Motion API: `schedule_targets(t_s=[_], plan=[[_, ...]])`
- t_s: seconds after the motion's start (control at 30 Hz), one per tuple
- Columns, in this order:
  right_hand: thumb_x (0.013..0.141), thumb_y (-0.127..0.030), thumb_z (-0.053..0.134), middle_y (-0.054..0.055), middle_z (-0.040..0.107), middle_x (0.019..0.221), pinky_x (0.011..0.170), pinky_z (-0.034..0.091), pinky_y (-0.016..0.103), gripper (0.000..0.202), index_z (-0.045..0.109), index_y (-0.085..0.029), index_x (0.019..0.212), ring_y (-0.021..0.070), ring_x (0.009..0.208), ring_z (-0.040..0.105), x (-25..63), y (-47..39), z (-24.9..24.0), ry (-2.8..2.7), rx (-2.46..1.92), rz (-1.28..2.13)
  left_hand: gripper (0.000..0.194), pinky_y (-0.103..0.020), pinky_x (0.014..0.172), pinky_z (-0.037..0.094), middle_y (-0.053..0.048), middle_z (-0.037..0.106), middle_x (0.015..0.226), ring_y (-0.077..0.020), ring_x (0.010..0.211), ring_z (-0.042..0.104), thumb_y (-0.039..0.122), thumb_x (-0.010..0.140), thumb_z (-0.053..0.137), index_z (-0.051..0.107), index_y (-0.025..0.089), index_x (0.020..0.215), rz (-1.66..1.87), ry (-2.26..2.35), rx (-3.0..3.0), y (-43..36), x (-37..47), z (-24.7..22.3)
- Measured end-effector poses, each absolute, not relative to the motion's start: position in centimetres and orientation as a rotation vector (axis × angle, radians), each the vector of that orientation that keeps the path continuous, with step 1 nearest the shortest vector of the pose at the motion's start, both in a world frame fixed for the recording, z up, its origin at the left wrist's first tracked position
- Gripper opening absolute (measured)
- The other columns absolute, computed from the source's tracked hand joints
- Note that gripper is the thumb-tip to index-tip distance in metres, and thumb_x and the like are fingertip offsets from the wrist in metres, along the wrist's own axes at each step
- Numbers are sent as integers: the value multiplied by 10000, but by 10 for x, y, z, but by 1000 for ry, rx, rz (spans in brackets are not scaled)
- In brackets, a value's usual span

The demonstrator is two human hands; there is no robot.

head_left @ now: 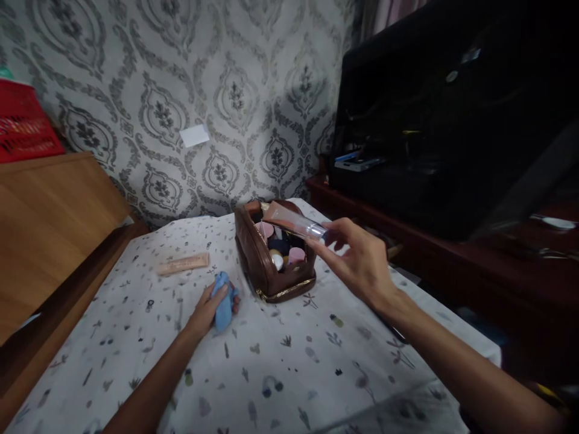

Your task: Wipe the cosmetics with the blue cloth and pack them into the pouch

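Observation:
An unzipped brown cosmetic bag (253,250) stands on the patterned white cloth, with several pots and tubes inside. Above its opening, my right hand (359,256) grips the clear-capped end of a brownish cosmetic tube (287,218), which lies tilted over the bag. My left hand (205,307) is closed around a crumpled blue cloth (223,304), just left of the bag's front corner. Farther left, a beige tube (183,263) lies flat on the cloth.
The cloth-covered table (271,343) reaches back to the patterned wall (235,96). At the right stands a large black TV (434,132) on a dark red cabinet (330,196). A wooden board (58,223) and a red basket (27,120) are on the left.

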State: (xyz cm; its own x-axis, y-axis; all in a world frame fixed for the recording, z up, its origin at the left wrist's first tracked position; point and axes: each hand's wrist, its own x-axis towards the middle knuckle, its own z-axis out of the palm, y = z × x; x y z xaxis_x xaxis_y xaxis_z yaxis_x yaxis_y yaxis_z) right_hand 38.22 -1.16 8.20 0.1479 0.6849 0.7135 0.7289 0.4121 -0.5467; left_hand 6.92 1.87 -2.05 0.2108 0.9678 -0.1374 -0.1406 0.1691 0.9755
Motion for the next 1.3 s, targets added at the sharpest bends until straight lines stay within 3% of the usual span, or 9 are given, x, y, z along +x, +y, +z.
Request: schedule_targets(t_s=[0.3,0.63,0.83,0.97,1.1,1.3], plan=[[871,-441,656,52,708,831,618,414,287,258,626,-203,967,198,676,624,364,19,89,-1621,-1382,-163,551,-286,617,507,-58,696,742,-169,612,648,618,702,798,599,151,916,980,992,1101,18,66,-22],[884,-431,638,61,693,848,636,429,300,251,626,-197,974,205,690,633,369,10,77,-1639,-1363,-166,551,-301,626,524,-39,676,767,-172,622,646,638,716,770,599,164,940,1034,1047,1149,15,70,-19],[884,-418,643,64,709,880,624,425,294,247,625,-201,999,212,709,647,369,12,69,-1657,-1379,-160,285,-338,764,504,-42,615,828,-197,788,605,499,941,545,584,219,907,1245,1095,2082,26,98,41],[877,-392,658,61,701,883,616,402,290,248,633,-196,1027,204,695,631,357,15,64,-1644,-1425,-211,207,-422,907,478,-110,652,986,-268,981,607,385,971,470,569,203,976,1139,816,2807,53,129,94],[896,-322,625,83,697,964,689,418,309,170,620,-187,1000,218,773,632,341,10,63,-1659,-1475,-212,231,-416,866,486,-92,660,890,-260,889,622,376,981,428,563,196,927,858,758,3062,77,147,107],[899,-254,626,67,705,966,819,430,333,125,613,-191,1007,233,911,638,332,5,57,-1675,-1504,-137,257,-429,866,476,-86,634,822,-263,828,603,389,983,410,541,197,876,992,820,3119,83,144,94]])
